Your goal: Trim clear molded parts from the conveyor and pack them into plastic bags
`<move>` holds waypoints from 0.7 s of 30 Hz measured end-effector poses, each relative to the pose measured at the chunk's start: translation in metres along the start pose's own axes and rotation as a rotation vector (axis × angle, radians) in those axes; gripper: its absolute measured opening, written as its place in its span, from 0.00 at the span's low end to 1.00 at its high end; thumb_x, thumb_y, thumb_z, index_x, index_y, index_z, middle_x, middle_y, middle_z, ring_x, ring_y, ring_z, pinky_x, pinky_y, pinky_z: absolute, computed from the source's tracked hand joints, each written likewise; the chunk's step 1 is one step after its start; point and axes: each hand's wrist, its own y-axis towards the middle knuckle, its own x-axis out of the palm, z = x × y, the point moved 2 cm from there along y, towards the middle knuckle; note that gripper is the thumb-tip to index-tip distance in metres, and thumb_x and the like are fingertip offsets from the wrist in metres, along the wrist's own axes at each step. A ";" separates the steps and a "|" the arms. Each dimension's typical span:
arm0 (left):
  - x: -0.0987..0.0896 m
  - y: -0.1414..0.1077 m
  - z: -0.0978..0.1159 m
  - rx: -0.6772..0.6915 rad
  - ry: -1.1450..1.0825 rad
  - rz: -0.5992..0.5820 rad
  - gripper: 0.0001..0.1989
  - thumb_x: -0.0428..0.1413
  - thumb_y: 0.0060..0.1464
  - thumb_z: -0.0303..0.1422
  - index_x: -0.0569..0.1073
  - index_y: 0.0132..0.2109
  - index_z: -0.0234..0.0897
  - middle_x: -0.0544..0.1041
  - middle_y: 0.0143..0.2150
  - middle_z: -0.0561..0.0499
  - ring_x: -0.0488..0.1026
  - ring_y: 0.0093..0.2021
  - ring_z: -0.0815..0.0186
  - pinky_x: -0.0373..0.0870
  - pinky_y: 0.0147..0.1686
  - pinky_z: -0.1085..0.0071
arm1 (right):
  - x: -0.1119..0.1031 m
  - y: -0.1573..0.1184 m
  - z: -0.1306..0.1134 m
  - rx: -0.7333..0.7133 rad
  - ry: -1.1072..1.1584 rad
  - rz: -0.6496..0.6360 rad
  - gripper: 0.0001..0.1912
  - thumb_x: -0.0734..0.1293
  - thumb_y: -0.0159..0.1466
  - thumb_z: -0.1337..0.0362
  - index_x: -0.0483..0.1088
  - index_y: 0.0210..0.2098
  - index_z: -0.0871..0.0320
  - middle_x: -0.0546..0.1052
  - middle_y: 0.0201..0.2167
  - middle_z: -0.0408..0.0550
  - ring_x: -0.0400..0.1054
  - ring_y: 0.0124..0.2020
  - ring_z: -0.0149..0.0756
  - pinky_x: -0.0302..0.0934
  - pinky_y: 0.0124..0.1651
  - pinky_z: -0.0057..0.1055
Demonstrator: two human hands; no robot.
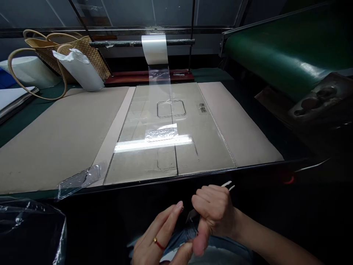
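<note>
My right hand (212, 211) is closed in a fist around a small tool (193, 215), probably snips, with white prongs sticking out above the knuckles and a metal blade below. My left hand (156, 239), with a red string ring on one finger, is below it. Its fingertips are close to the blade and I see nothing held in them. Both hands are over my lap and my blue jeans (190, 235), beyond the table's near edge. A clear plastic blister tray (78, 181) lies on that edge, away from both hands.
A transparent sheet (171, 147) with a rounded-square outline lies on beige card (55, 154). Film (154, 49) runs from a metal bar behind it. A woven bag (68, 55) and a white roll (79, 70) stand back left, a green roller (286, 48) right, and crumpled dark plastic (30, 232) lower left.
</note>
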 end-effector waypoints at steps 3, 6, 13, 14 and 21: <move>-0.001 -0.001 0.000 -0.031 -0.011 0.026 0.27 0.59 0.48 0.24 0.63 0.56 0.32 0.71 0.50 0.46 0.70 0.48 0.64 0.72 0.45 0.74 | 0.001 0.000 -0.001 -0.001 -0.001 0.010 0.38 0.40 0.58 0.36 0.49 0.10 0.59 0.50 0.11 0.39 0.40 0.17 0.26 0.35 0.22 0.31; -0.001 -0.003 0.000 -0.057 -0.029 0.040 0.26 0.58 0.49 0.24 0.63 0.56 0.32 0.71 0.50 0.45 0.70 0.48 0.64 0.73 0.45 0.73 | 0.002 0.001 -0.002 0.010 0.005 0.009 0.37 0.41 0.58 0.36 0.49 0.10 0.59 0.49 0.11 0.39 0.40 0.17 0.26 0.35 0.22 0.31; -0.002 -0.006 0.000 -0.081 0.026 0.058 0.26 0.57 0.48 0.23 0.64 0.56 0.34 0.71 0.50 0.47 0.71 0.47 0.65 0.72 0.44 0.74 | 0.006 -0.002 -0.003 0.029 0.039 0.003 0.37 0.41 0.59 0.36 0.49 0.10 0.59 0.49 0.11 0.39 0.40 0.16 0.26 0.34 0.22 0.31; -0.002 -0.007 0.000 -0.081 0.030 0.059 0.27 0.57 0.48 0.23 0.64 0.56 0.34 0.71 0.50 0.47 0.71 0.47 0.65 0.72 0.44 0.74 | 0.006 -0.003 -0.003 0.033 0.039 -0.001 0.37 0.41 0.59 0.36 0.49 0.10 0.59 0.49 0.11 0.39 0.40 0.16 0.26 0.34 0.22 0.31; -0.003 -0.009 0.000 -0.117 0.042 0.072 0.28 0.58 0.48 0.24 0.62 0.57 0.36 0.71 0.50 0.48 0.71 0.47 0.64 0.73 0.43 0.73 | 0.008 -0.003 -0.005 0.070 0.054 -0.047 0.37 0.41 0.58 0.35 0.48 0.11 0.59 0.50 0.11 0.39 0.41 0.16 0.25 0.35 0.21 0.30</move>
